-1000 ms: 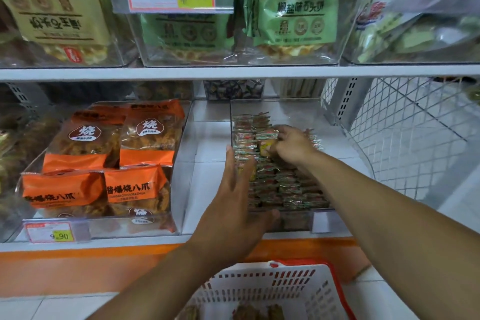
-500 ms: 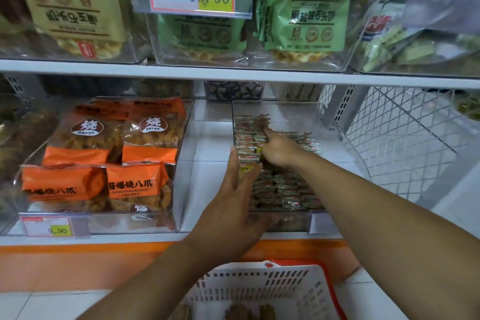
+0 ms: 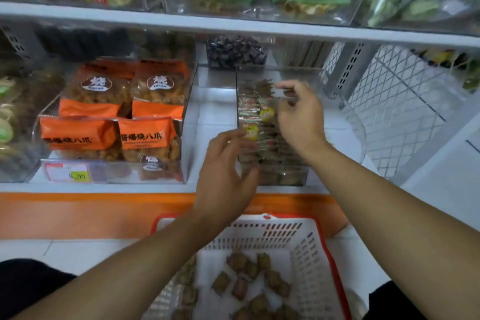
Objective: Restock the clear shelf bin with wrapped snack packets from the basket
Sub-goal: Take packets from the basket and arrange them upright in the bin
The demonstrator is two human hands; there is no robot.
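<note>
The clear shelf bin stands on the lower shelf, right of centre, with rows of small wrapped snack packets in it. My left hand touches the bin's front left corner with its fingers nearly straight, reaching up along the left wall. My right hand hovers over the packets in the bin's middle, fingers loosely bent, and I see nothing gripped in it. Below the shelf sits the white basket with a red rim, and several brown wrapped packets lie loose on its bottom.
A second clear bin of orange snack bags fills the shelf to the left. A dark pile of sweets sits behind the bin. White wire mesh closes the shelf's right side. The upper shelf holds green and yellow bags.
My right hand has drawn back from the far rows and lifted above the packets. My left hand stays at the bin's left side. The view has tilted down, showing more of the basket.
</note>
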